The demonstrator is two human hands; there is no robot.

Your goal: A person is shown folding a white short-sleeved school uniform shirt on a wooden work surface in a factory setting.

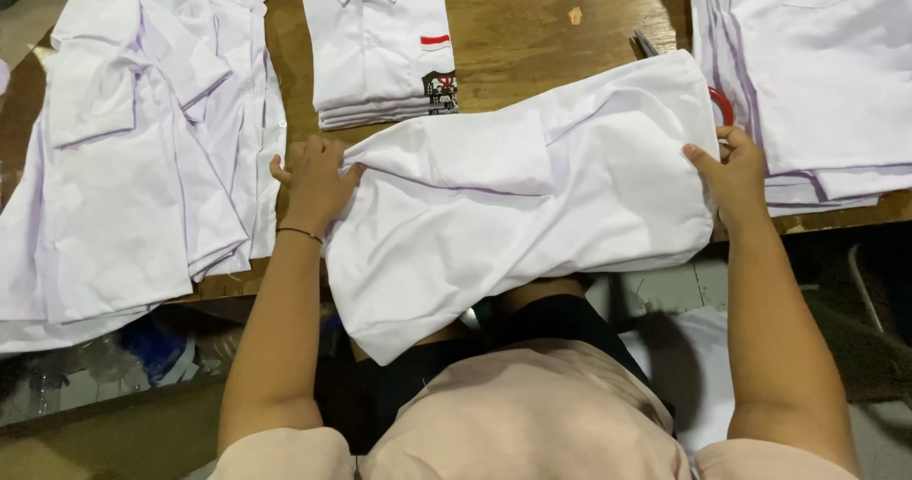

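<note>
A white shirt (532, 195) lies spread across the wooden table's (518, 34) near edge, its lower part hanging over the edge toward my lap. My left hand (313, 181) grips the shirt's left end, fingers closed on the cloth. At the shirt's right edge, my right hand (733, 171) pinches the fabric. Just behind my right hand, red-handled scissors (719, 100) poke out from under the shirt.
A neat stack of folded white shirts (380, 43) with a badge sits at the back centre. Loose white shirts (133, 148) pile up on the left. Another stack of white shirts (817, 72) lies on the right. Below the table edge are floor and clutter.
</note>
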